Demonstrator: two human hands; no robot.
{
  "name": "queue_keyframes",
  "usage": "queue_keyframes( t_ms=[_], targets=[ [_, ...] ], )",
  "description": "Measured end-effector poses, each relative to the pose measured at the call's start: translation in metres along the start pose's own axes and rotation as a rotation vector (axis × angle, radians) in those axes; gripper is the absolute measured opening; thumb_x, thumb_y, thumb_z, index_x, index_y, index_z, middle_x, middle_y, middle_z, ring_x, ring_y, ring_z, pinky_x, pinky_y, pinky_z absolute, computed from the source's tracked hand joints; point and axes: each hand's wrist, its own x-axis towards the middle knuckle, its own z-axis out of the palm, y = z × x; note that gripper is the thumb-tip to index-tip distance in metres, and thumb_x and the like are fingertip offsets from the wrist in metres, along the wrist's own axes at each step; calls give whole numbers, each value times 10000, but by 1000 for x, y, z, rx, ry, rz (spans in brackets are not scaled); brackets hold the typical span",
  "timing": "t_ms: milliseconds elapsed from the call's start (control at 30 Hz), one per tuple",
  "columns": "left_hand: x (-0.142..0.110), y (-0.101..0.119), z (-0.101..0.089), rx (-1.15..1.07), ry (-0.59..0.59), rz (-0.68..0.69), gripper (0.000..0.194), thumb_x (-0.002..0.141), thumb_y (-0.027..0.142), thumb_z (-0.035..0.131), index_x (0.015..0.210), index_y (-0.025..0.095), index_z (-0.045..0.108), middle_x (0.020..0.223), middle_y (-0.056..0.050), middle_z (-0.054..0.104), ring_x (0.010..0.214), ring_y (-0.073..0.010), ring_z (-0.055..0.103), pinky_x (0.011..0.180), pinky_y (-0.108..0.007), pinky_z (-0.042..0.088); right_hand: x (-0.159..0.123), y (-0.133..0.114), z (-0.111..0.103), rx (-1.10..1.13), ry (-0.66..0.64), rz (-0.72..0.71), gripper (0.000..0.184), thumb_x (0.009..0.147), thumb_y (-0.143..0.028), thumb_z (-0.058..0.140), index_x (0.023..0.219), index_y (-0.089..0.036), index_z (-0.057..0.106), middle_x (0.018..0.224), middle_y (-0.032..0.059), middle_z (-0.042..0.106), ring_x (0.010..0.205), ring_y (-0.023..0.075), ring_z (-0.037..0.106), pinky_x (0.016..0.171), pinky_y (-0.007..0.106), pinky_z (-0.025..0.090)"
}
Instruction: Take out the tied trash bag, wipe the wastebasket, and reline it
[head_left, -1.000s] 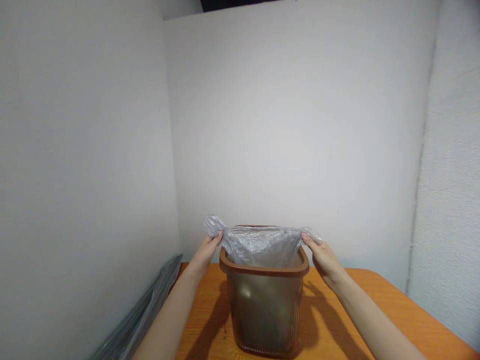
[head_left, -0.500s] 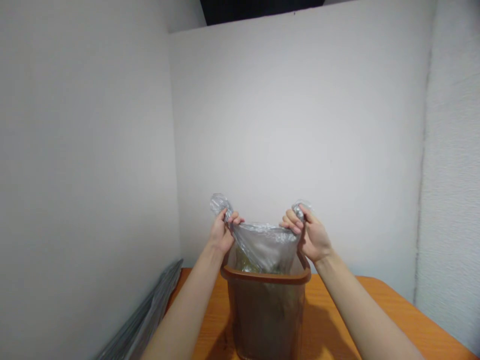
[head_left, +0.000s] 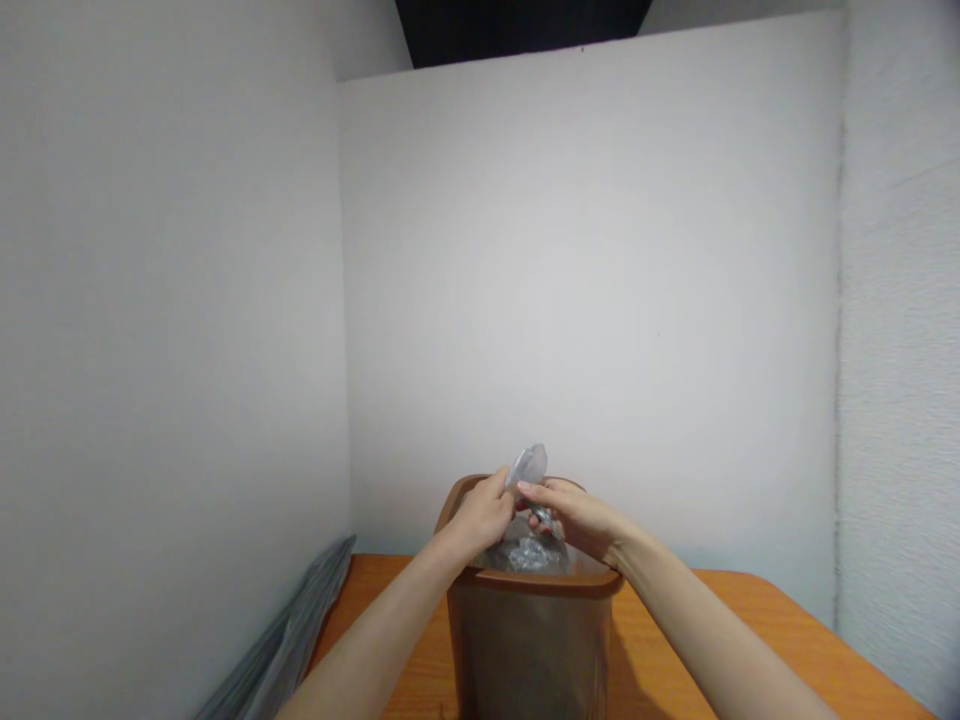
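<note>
A brown-rimmed trash bin (head_left: 532, 640) with see-through brownish walls stands on the table. Inside it, a clear plastic bag (head_left: 531, 553) bulges just below the rim, and its twisted ends rise between my hands. My left hand (head_left: 486, 512) is closed around one gathered end over the bin's opening. Close beside it, my right hand (head_left: 574, 510) pinches the plastic between thumb and fingers. The two hands almost touch. What the bag contains is hidden from here.
An orange wooden table (head_left: 739, 630) carries the bin. Grey folded plastic (head_left: 300, 625) lies along the table's left edge, against the left wall. A white wall (head_left: 592, 280) rises right behind the table, and another closes the right side.
Both hands have come together and lower over the bin, from being apart with the bag's ends stretched between them. The bag's top has dropped from above the rim into a gathered twist.
</note>
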Motion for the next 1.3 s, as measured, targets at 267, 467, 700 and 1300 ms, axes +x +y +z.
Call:
queue_keyframes(
  t_ms=[267, 467, 700, 1300],
  targets=[
    [-12, 5, 7, 117, -188, 67, 428, 557, 188, 841, 939, 221, 649, 918, -69, 683, 875, -267, 619, 755, -320, 458, 3, 3, -5, -9, 160, -89, 487, 623, -619, 796, 752, -156, 722, 745, 43, 713, 743, 202, 618, 742, 322, 459],
    [-7, 6, 8, 30, -282, -41, 252, 741, 269, 670, 909, 216, 490, 619, 36, 562, 479, -148, 531, 526, -280, 416, 3, 0, -13, 146, 225, -168, 423, 642, -554, 795, 777, -169, 682, 721, 36, 698, 659, 174, 608, 669, 295, 474],
    [-1, 6, -1, -54, -95, -81, 207, 748, 263, 622, 853, 201, 456, 572, 54, 551, 496, -110, 513, 550, -238, 381, -8, -13, -1, -57, 101, -270, 355, 812, -532, 597, 803, -179, 626, 752, 62, 669, 714, 211, 619, 713, 339, 487],
    [1, 9, -12, -317, 40, -101, 432, 652, 480, 829, 833, 145, 625, 629, 21, 614, 506, -92, 550, 539, -214, 419, -18, -11, 20, -1312, 209, -646, 301, 840, 8, 455, 1040, -164, 600, 1168, 111, 499, 1053, 214, 536, 971, 352, 448]
  ],
)
